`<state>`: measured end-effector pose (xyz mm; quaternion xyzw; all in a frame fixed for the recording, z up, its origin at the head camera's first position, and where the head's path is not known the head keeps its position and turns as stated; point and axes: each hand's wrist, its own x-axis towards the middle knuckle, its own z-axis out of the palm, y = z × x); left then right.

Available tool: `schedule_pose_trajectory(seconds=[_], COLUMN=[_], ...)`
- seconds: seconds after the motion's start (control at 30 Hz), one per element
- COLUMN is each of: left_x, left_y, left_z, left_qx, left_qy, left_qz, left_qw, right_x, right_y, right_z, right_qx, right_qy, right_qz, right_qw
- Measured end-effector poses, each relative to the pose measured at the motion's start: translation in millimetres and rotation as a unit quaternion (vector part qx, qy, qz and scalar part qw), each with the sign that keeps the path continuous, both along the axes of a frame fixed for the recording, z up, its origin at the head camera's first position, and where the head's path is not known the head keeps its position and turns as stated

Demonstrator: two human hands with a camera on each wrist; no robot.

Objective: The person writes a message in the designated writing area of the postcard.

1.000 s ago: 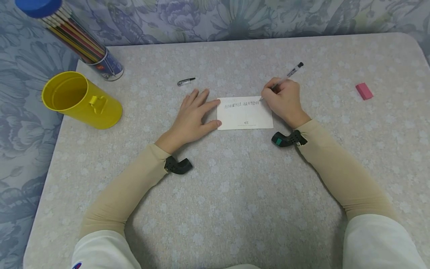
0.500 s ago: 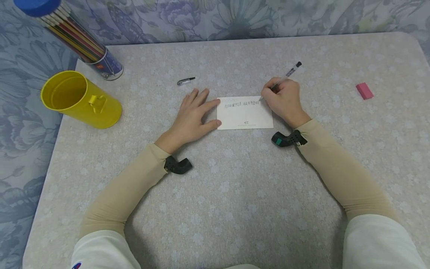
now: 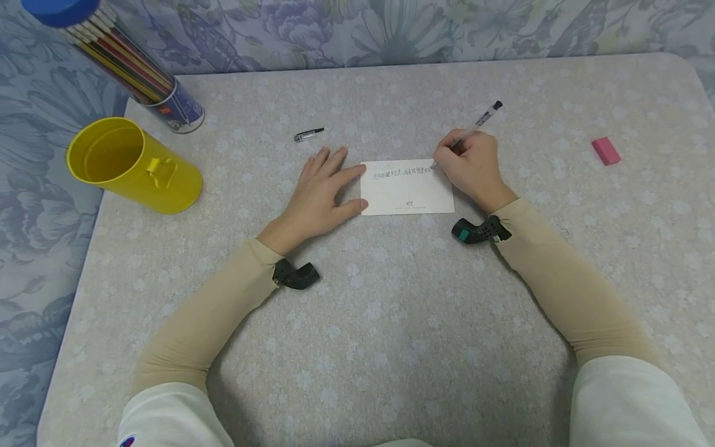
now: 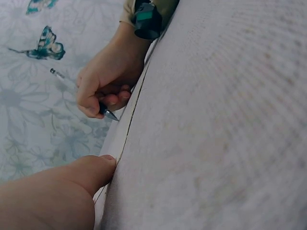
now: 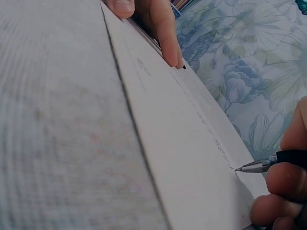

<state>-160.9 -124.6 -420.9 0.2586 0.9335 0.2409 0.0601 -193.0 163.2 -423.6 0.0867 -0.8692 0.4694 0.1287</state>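
Observation:
A white card (image 3: 408, 189) lies flat on the table, with one line of handwriting along its top and a small mark near its bottom edge. My left hand (image 3: 321, 198) rests with fingers spread, thumb and index fingertip on the card's left edge. In my right hand (image 3: 472, 161) a clear gel pen (image 3: 489, 115) with a dark grip is pinched between curled fingers. Its metal tip (image 5: 247, 167) meets the card at the right end of the written line in the right wrist view. The pen's cap (image 3: 309, 135) lies beyond my left fingertips.
A yellow cup (image 3: 151, 174) with a small handle stands at the left. Behind it is a blue-lidded tube of pencils (image 3: 131, 68). A pink eraser (image 3: 606, 151) lies far right. Floral wall covering (image 3: 402, 31) borders the table's back edge.
The right hand and pen have shifted only very slightly at the end of the written line. The left hand stays in place on the card.

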Motion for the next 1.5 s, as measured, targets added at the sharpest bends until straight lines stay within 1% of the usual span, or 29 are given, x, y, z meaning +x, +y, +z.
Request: schedule_pose_trajectory(seconds=[0.3, 0.53, 0.73, 0.93, 1.23, 1.5], left_x=[0.5, 1.1, 1.0, 0.9, -0.2, -0.5], left_y=[-0.9, -0.8, -0.6, -0.1, 0.3, 0.5], left_z=[1.5, 2.2, 1.7, 1.5, 0.3, -0.8], left_qx=[0.002, 0.001, -0.002, 0.0, -0.003, -0.002], left_qy=[-0.001, -0.003, -0.005, -0.007, -0.003, -0.005], left_qz=[0.002, 0.003, 0.003, 0.001, 0.0, 0.001], left_qw=[1.0, 1.0, 1.0, 1.0, 1.0, 1.0], right_x=[-0.3, -0.1, 0.6, 2.4, 1.5, 2.4], right_y=[-2.5, -2.0, -2.1, -2.0, -0.9, -0.5], right_z=[2.6, 0.1, 1.4, 4.7, 2.0, 4.6], right_qx=[-0.006, 0.007, 0.0, 0.0, 0.006, 0.004], right_qy=[0.003, 0.01, -0.016, -0.018, -0.002, -0.008], right_qz=[-0.005, -0.013, -0.017, -0.012, -0.008, 0.0], right_qw=[1.0, 0.9998, 0.9997, 0.9998, 0.9999, 1.0])
